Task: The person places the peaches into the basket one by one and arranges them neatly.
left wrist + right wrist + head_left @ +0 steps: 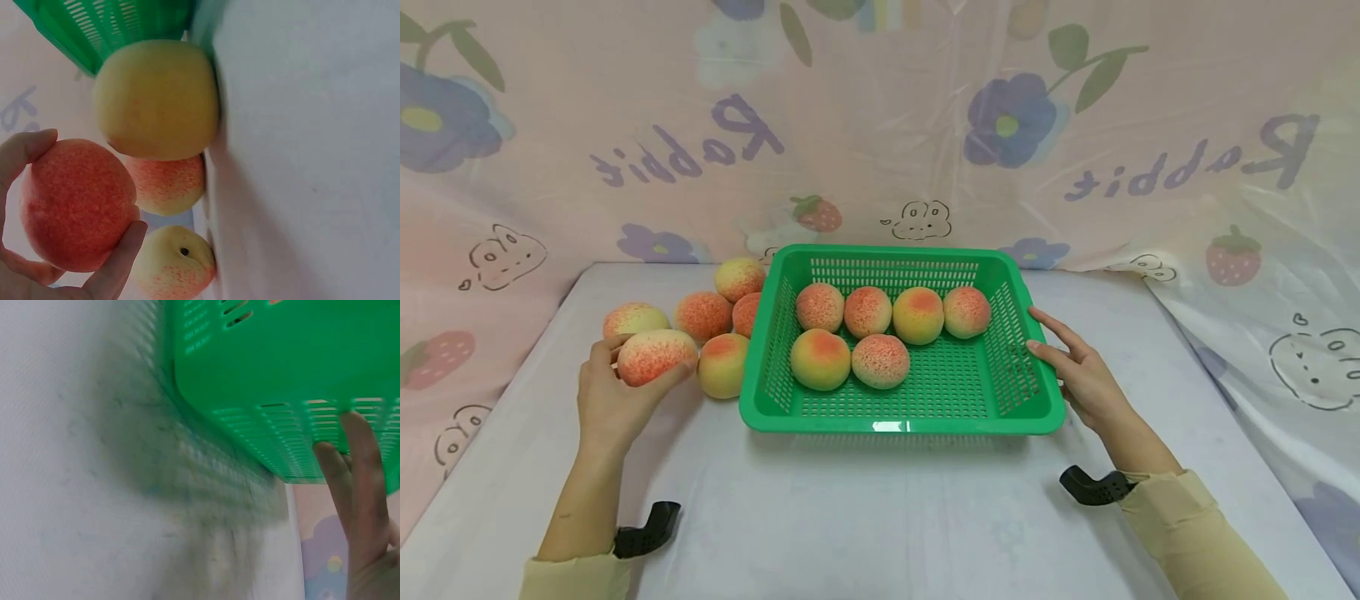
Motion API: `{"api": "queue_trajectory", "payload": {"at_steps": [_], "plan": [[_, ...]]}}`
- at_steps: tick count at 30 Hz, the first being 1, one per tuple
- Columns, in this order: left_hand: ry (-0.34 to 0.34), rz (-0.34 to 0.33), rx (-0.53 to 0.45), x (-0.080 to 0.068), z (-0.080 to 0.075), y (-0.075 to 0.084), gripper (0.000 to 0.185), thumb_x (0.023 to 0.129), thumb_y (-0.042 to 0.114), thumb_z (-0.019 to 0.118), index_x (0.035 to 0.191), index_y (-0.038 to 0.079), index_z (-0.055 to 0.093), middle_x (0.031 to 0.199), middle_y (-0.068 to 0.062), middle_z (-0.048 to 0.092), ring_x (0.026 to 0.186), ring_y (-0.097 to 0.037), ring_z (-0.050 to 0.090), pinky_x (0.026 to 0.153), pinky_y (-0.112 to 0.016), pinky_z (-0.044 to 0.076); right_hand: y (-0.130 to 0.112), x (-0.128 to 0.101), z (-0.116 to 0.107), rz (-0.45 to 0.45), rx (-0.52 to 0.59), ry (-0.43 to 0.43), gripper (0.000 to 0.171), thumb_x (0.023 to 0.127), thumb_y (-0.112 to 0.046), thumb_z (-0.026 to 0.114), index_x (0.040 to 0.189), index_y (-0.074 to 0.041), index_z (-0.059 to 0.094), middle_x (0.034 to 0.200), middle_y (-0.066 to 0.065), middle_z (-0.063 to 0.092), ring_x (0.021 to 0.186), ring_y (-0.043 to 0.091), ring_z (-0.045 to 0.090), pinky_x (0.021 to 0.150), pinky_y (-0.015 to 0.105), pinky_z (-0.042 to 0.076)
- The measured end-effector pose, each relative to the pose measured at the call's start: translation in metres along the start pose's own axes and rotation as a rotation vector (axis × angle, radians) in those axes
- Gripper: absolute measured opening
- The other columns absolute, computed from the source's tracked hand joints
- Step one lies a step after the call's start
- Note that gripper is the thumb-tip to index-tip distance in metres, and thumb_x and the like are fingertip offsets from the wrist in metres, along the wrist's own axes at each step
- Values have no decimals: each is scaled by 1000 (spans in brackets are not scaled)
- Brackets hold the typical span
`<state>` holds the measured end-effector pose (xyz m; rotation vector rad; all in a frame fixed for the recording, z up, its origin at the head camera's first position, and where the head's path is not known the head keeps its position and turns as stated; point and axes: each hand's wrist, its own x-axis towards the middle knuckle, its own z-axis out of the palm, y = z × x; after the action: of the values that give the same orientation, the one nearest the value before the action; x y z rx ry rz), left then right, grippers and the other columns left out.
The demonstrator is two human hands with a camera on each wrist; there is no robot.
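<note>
"What does the left hand (608, 408) have?"

"A peach (655, 358), raised off the cloth (820, 517) at nine o'clock from the basket (820, 425). Thumb and fingers curve round its sides, parted only as wide as the fruit."

"And the right hand (1092, 387)?"

"At the basket's three o'clock side, well unfurled: a fingertip and the thumb touch the rim, and the right wrist view shows two nearly straight fingers against the slotted wall. (Whether they bear any weight, I can't tell.)"

"How does the fruit look?"

"The held one is plump and pale, flushed with grainy red. Round it lie five loose peaches (722, 371): one at eleven o'clock, one at three, smooth yellow with an orange blush, and three between one and two, one of them partly hidden by the basket."

"The basket itself?"

"Green, plastic-looking, rectangular with rounded corners. Inside are six peaches (917, 317), some speckled, some smoothly yellow: four in a row towards twelve, two towards eight."

"Further out?"

"White cloth beneath, and at twelve a creased sheet (865, 117) printed with flowers, strawberries and mirrored lettering."
</note>
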<state>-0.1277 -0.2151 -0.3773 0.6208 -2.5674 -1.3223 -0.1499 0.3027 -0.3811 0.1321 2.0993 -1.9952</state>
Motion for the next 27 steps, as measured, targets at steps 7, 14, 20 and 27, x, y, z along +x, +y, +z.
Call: {"api": "queue_trajectory", "payload": {"at_steps": [7,14,20,27], "plan": [[33,15,-40,-4,1,12,83,75,36,81,140,11,37,130,-3,43,106,-12,42,71,-18,38,0,0,0,7,1,5,61,95,-28,61,149,-34,33,93,-7,68,78,8,67,65,28,57],[22,67,-131,-12,5,26,72,75,31,82,134,20,42,126,8,44,103,-7,44,71,-12,42,-1,0,1,6,-4,10,61,95,-28,61,149,-34,33,94,-7,68,78,8,67,64,29,57],[-40,131,-166,-18,7,36,71,77,28,81,137,22,44,129,10,43,102,-5,45,72,-10,43,0,1,1,4,-4,9,61,95,-28,61,149,-33,33,95,-8,68,79,9,68,64,29,57],[-95,277,-235,-21,15,42,75,76,13,81,140,14,40,134,7,45,108,-6,45,75,-9,47,-1,0,1,-11,-25,12,60,96,-28,60,149,-33,33,94,-8,68,78,9,68,63,30,58]]}}
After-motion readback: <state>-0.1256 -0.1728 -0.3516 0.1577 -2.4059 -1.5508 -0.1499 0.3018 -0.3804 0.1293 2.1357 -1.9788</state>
